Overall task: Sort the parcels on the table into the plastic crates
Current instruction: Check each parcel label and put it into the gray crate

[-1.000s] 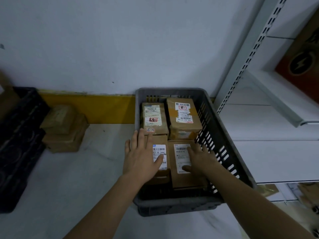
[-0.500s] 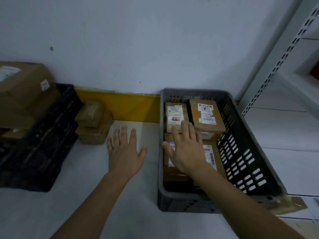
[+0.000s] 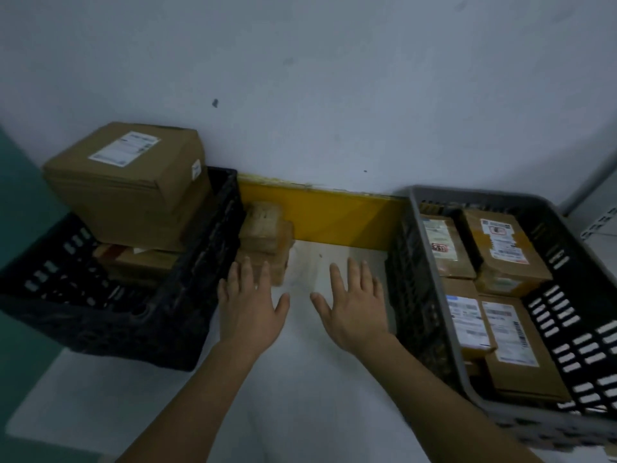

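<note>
— Cardboard left on the table (image 3: 310,389): we see only one small stack of parcels (image 3: 267,238), at about eleven o'clock from our hands, tucked against the black crate (image 3: 187,315) and the yellow strip (image 3: 334,215).

— Which hand do we count nearer?

— Our left hand (image 3: 248,314) — its fingertips overlap the stack's near edge in the picture, though we cannot tell whether they touch. Our right hand (image 3: 355,312) hangs over bare table, nearer the grey crate (image 3: 434,295). Both are flat, fingers spread, holding nothing.

— And the long axis?

— We judge it runs roughly twelve to six, away from us — so we would close in from nine and three.
</note>
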A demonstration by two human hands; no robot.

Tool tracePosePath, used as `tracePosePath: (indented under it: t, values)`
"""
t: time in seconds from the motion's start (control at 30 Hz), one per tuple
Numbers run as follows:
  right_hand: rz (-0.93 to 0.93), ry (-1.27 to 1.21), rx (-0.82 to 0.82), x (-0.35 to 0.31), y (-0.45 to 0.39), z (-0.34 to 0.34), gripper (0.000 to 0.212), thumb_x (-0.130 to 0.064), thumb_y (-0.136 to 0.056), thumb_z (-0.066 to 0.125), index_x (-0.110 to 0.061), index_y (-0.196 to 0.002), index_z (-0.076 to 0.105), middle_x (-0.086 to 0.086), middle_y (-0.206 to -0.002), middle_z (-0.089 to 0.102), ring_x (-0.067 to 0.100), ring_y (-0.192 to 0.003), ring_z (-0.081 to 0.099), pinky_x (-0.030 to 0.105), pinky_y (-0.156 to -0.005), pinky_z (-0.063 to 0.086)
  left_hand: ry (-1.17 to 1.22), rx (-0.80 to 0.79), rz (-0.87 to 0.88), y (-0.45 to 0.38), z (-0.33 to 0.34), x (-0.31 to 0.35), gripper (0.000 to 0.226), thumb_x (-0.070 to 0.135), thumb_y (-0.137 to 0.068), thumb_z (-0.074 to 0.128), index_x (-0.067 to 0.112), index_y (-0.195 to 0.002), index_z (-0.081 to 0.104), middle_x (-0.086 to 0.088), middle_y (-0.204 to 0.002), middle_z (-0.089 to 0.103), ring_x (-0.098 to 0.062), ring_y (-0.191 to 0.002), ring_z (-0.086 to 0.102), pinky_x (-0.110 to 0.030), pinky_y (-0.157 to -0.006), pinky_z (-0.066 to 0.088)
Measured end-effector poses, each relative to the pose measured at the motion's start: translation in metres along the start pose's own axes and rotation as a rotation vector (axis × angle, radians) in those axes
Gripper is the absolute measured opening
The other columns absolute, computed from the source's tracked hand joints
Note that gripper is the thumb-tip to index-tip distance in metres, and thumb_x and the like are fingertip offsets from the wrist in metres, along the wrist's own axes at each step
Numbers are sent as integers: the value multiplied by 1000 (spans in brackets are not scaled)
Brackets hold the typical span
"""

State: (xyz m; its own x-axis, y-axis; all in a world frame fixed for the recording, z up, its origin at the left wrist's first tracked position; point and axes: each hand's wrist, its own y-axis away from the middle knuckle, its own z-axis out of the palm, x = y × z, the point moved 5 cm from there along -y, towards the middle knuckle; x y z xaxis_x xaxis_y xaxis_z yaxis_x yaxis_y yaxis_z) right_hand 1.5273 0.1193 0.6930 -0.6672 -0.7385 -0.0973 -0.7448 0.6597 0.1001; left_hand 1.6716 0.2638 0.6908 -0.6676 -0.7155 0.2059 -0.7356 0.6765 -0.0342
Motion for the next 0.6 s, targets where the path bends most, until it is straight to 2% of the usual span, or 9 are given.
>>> tracePosePath:
  t: [0.27,0.6]
  values:
    - [36,42,-102,-35,-50,34,88,-79,-101,1,-27,-172,-9,13,-178,-20,39,-164,-19,61,-132,-2,49,-72,-42,-48,17,-34,84,65,-105,35,21,-171,9,-14,-179,-2,-37,-164,-3,-59,-131,9]
    - [8,5,-158,-28,-132,73,86,-76,-104,4,-25,-172,-9,15,-178,-19,40,-164,-18,62,-131,-2,-64,-164,-65,-138,49,-34,91,74,-99,36,23,-170,10,-16,-178,1,-40,-163,1,-60,-130,11]
